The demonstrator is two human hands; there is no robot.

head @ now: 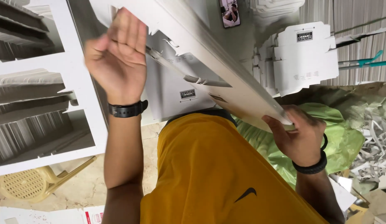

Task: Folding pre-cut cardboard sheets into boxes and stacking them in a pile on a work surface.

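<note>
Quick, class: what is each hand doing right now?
Left hand: fingers curled, pressed against the white cardboard stack.
Right hand: closed, gripping the stack's lower end.

Matt white card and crumpled green plastic

The card stack (226, 79) looks smooth and matt; the green sheet (346, 137), lower right, is thin, slightly glossy plastic.

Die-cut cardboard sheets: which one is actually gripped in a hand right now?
The long white sheet slanting across the middle; the right hand pinches its lower end. The other carton blanks lie stacked and untouched.
</note>
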